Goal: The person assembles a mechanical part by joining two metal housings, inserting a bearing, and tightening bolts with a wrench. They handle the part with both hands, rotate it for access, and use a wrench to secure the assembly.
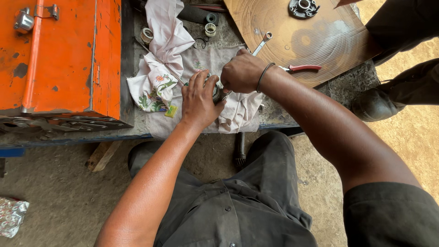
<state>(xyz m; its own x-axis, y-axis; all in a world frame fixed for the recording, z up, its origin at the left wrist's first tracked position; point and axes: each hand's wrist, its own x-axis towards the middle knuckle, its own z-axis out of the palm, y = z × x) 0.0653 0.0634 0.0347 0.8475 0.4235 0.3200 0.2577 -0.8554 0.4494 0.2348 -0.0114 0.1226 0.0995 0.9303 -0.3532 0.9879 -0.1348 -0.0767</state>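
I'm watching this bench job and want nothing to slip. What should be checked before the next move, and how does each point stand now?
1. Left hand steadies the small round metal part: ok.
2. Right hand has a grip on the silver wrench: ok.
3. Wrench seated on the part: cannot tell, hidden by the hands.
4. Part rests on the pale flowered cloth: ok.
5. Red-handled pliers lie apart from the hands: ok.

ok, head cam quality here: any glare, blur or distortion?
Head view: even daylight, soft shadows, no harsh glare; left hand and right hand sharp, no motion blur; the small metal part between them is mostly hidden; wide-angle stretch enlarges the forearms near the frame edges.
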